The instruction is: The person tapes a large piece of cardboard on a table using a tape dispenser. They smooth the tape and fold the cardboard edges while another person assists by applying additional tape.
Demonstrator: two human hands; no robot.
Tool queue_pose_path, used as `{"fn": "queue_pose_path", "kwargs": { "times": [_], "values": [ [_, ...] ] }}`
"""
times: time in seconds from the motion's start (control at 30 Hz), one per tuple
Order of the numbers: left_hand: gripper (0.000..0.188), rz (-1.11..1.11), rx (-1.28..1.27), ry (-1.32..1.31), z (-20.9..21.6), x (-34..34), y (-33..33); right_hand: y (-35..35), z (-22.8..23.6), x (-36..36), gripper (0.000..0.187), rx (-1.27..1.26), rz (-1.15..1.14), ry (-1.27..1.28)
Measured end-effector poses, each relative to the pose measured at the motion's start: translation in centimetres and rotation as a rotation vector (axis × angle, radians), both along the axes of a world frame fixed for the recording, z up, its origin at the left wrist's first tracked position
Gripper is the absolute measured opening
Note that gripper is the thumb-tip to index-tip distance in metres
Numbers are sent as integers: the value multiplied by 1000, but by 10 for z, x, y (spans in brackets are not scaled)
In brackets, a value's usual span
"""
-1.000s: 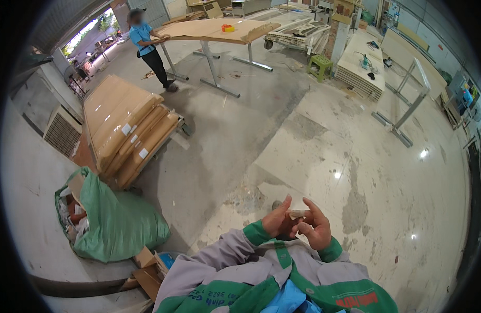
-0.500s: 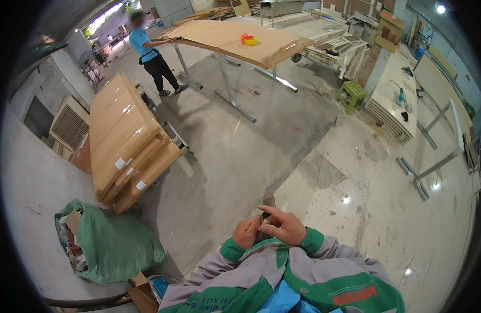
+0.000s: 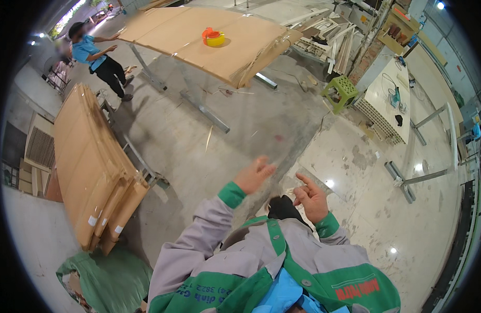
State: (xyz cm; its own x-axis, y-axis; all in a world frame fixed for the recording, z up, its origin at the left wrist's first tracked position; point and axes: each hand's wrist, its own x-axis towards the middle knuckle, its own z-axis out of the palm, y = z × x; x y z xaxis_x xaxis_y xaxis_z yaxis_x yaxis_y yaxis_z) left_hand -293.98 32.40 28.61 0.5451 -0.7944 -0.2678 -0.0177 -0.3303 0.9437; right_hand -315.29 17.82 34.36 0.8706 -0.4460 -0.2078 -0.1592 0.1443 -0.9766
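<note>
Above the grey concrete floor (image 3: 240, 125): my left hand (image 3: 253, 175) and right hand (image 3: 311, 195), apart, open, empty. Flat brown cardboard sheet (image 3: 209, 31) on the trestle table lies well ahead, long axis left-right; left hand nearer.

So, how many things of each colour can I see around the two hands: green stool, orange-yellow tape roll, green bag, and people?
Green stool: 1
Orange-and-yellow tape roll on the cardboard-covered table: 1
Green bag: 1
Other people, in a blue shirt: 1
Own hands, both empty: left hand, right hand: 2
Total: 6
</note>
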Motion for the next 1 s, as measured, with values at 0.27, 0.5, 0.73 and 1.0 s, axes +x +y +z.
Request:
{"fn": "queue_pose_path", "kwargs": {
  "times": [0.27, 0.5, 0.73, 1.0],
  "values": [
    [119, 473, -133, -387, -18, 286, -139, -222, -9, 179, 32, -173, -211, 217],
    [118, 306, 177, -398, -34, 389, -191, -371, 11, 389, 64, -271, -62, 72],
    [60, 100, 318, -310, -32, 394, -195, -471, -33, 582, 66, -679, 6, 178],
    [95, 356, 137, -174, -3, 419, -207, -543, -64, 744, 69, -1711, 863, 17]
  ]
}}
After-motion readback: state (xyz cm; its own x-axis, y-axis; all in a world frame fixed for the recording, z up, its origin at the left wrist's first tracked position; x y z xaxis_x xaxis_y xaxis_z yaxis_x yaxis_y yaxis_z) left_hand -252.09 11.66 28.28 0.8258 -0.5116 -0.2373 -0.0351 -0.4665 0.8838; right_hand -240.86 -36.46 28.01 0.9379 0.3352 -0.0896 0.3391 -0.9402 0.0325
